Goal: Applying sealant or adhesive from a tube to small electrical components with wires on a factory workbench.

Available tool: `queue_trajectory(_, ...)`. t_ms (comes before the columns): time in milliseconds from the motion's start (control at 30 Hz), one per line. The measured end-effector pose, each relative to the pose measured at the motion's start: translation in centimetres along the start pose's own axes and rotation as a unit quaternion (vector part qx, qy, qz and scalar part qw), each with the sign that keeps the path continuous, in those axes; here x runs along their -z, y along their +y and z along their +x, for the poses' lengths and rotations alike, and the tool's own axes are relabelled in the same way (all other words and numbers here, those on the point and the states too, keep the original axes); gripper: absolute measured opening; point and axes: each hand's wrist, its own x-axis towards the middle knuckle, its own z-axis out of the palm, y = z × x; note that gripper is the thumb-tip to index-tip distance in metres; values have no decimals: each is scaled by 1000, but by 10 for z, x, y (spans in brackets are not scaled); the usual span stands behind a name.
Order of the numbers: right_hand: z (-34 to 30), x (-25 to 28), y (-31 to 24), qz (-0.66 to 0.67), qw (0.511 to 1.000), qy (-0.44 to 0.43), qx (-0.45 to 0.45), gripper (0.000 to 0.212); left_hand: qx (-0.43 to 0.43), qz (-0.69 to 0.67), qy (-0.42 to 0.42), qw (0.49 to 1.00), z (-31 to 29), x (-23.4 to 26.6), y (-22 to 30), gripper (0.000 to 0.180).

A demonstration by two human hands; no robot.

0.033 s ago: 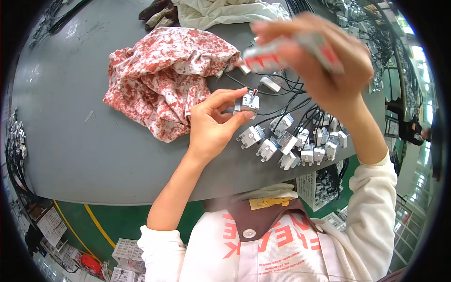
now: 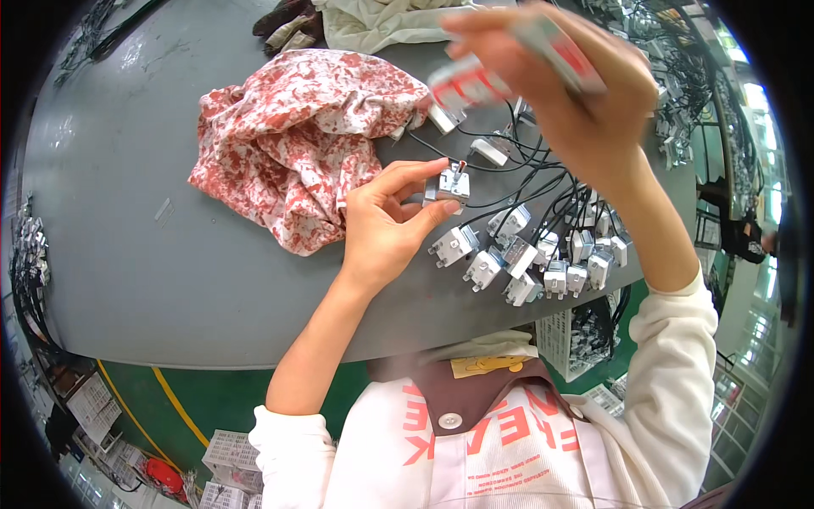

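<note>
My left hand (image 2: 386, 225) pinches a small grey-white pronged block (image 2: 454, 184) between thumb and fingers, just above the grey table. A thin reddish-tipped piece sticks up from its top. Raised above and to the right of it, my right hand (image 2: 585, 93) is wrapped round a red, white and grey object (image 2: 479, 83), blurred by motion, whose kind I cannot make out. The two hands are apart. Several similar blocks (image 2: 483, 270) with metal prongs and black cables (image 2: 555, 182) lie bunched to the right of my left hand.
A crumpled red-and-white cloth (image 2: 297, 144) lies beside my left hand on the grey table (image 2: 170, 280). Pale fabric (image 2: 381, 25) and a dark bundle (image 2: 288, 25) are at the far edge. A white crate (image 2: 555, 343) stands below the table's front edge.
My right hand and the object in it have shifted slightly up and to the left. My left hand stays nearly still with the block.
</note>
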Motion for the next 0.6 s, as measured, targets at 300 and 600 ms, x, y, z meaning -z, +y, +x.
queue_trajectory(300, 48, -79, 32, -231, 940, -105, 226, 24, 3, 6, -10, 1000, 0, 3, 7, 36)
queue_trajectory(600, 51, -118, 54, -77, 930, -337, 126, 18, 7, -42, -26, 999, 2, 5, 7, 35)
